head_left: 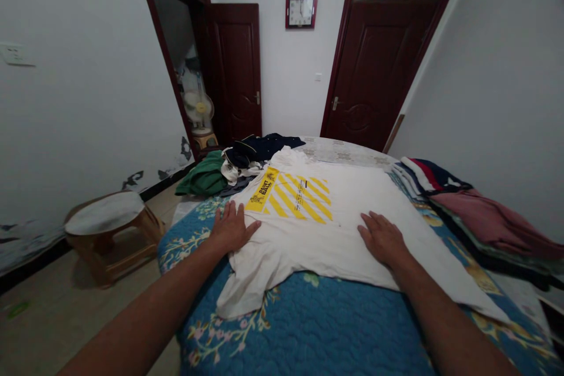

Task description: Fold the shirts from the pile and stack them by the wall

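Note:
A white T-shirt with a yellow striped print lies spread out sideways, its collar end to the left and its hem to the right. My left hand rests flat near the shoulder, beside the yellow block of the print, fingers spread. On the body of the shirt, right of the print, my right hand lies palm down with its fingers apart. Neither hand grips the cloth. The near sleeve is creased and hangs toward me over a blue floral quilted cover.
Folded clothes are stacked on the right. A loose heap holds a green garment and dark navy clothing at the far left. A stool stands on the floor at left. Beyond are a fan and two dark red doors.

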Demonstrator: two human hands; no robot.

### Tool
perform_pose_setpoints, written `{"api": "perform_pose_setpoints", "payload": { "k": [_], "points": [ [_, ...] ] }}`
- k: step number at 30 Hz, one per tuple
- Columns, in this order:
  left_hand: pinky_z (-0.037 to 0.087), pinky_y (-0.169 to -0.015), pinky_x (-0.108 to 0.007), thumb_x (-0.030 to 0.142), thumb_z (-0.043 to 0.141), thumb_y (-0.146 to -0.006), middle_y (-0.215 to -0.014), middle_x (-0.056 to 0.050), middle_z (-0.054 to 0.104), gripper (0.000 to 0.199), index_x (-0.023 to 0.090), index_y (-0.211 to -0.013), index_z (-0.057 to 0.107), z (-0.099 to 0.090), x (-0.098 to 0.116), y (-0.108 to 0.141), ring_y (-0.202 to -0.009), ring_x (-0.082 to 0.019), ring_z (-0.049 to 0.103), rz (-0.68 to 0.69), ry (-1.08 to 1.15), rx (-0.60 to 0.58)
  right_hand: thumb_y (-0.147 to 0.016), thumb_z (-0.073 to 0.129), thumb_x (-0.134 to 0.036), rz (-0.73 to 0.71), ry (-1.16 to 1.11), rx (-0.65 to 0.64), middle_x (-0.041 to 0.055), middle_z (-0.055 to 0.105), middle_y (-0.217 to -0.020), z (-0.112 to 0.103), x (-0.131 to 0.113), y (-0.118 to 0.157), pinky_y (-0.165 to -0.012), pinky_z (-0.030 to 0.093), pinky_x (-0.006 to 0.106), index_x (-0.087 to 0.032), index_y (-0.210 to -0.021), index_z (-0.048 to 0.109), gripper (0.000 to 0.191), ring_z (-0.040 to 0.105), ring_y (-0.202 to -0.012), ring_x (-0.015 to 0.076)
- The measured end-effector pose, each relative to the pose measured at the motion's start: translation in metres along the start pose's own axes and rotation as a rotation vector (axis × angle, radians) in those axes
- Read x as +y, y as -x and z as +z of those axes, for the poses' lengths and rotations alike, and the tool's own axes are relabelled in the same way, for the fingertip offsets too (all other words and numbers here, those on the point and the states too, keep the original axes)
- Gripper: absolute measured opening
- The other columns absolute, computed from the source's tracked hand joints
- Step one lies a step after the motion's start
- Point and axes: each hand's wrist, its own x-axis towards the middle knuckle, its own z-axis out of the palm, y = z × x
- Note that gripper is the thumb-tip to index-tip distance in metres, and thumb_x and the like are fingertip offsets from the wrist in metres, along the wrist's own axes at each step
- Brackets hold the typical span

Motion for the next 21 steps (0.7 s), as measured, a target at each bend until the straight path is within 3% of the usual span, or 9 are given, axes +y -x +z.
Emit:
{"api": "perform_pose_setpoints", "payload": {
  "k": [3, 6, 9, 12, 16, 21],
  "points": [
    [0.012, -0.134, -0.063, 0.079, 0.032, -0.1, -0.175, -0.031, 0.03, 0.103, 0.001, -0.167, 0.04, -0.008, 0.003, 0.005, -0.167, -0.046, 0.021, -0.019, -0.05, 0.005, -0.111, 0.036, -0.05, 0.002, -0.003, -0.005, 0.0143, 0.045, -0.171, 0.0, 0.0, 0.0, -0.124, 0.039, 0.06, -0.022, -0.162, 0.053, 0.061, 0.043, -0.157, 0.0358],
    [0.012, -0.134, -0.063, 0.067, 0.041, -0.103, -0.174, -0.027, 0.037, 0.085, 0.007, -0.162, 0.05, -0.022, 0.016, 0.003, -0.167, -0.043, 0.022, 0.103, -0.07, 0.047, -0.111, 0.037, -0.05, 0.0, -0.007, 0.001, 0.0149, 0.045, -0.171, 0.0, 0.0, 0.0, -0.124, 0.039, 0.06, -0.022, -0.162, 0.053, 0.06, 0.042, -0.157, 0.0356],
    [0.018, -0.135, -0.056, 0.057, 0.037, -0.108, -0.174, -0.02, 0.041, 0.07, 0.013, -0.161, 0.051, -0.034, 0.043, -0.009, -0.166, -0.036, 0.026, 0.315, -0.001, 0.087, -0.111, 0.037, -0.05, 0.001, -0.005, 0.007, 0.0147, 0.046, -0.171, 0.001, 0.0, 0.0, -0.124, 0.039, 0.061, -0.022, -0.161, 0.054, 0.06, 0.043, -0.157, 0.0356],
    [0.021, -0.134, -0.054, 0.056, 0.034, -0.109, -0.175, -0.021, 0.039, 0.072, 0.011, -0.164, 0.046, -0.037, 0.079, -0.03, -0.166, -0.037, 0.028, 0.42, 0.067, 0.075, -0.111, 0.036, -0.05, -0.001, 0.002, 0.008, 0.0148, 0.046, -0.171, 0.002, 0.0, 0.0, -0.123, 0.04, 0.061, -0.022, -0.161, 0.054, 0.06, 0.043, -0.157, 0.036],
    [0.024, -0.133, -0.055, 0.061, 0.034, -0.109, -0.176, -0.025, 0.034, 0.079, 0.009, -0.167, 0.04, -0.025, 0.108, -0.06, -0.166, -0.039, 0.027, 0.357, 0.127, -0.016, -0.111, 0.033, -0.05, -0.009, 0.015, 0.018, 0.014, 0.047, -0.17, 0.004, 0.002, 0.0, -0.123, 0.041, 0.061, -0.021, -0.161, 0.054, 0.061, 0.043, -0.157, 0.0357],
    [0.02, -0.134, -0.056, 0.071, 0.03, -0.106, -0.178, -0.027, 0.026, 0.09, 0.008, -0.169, 0.036, -0.007, 0.109, -0.078, -0.168, -0.041, 0.02, 0.303, 0.16, 0.001, -0.11, 0.033, -0.05, -0.04, 0.032, 0.049, 0.016, 0.048, -0.169, 0.011, 0.008, -0.001, -0.121, 0.044, 0.062, -0.019, -0.16, 0.056, 0.063, 0.045, -0.155, 0.0371]
  ]
}}
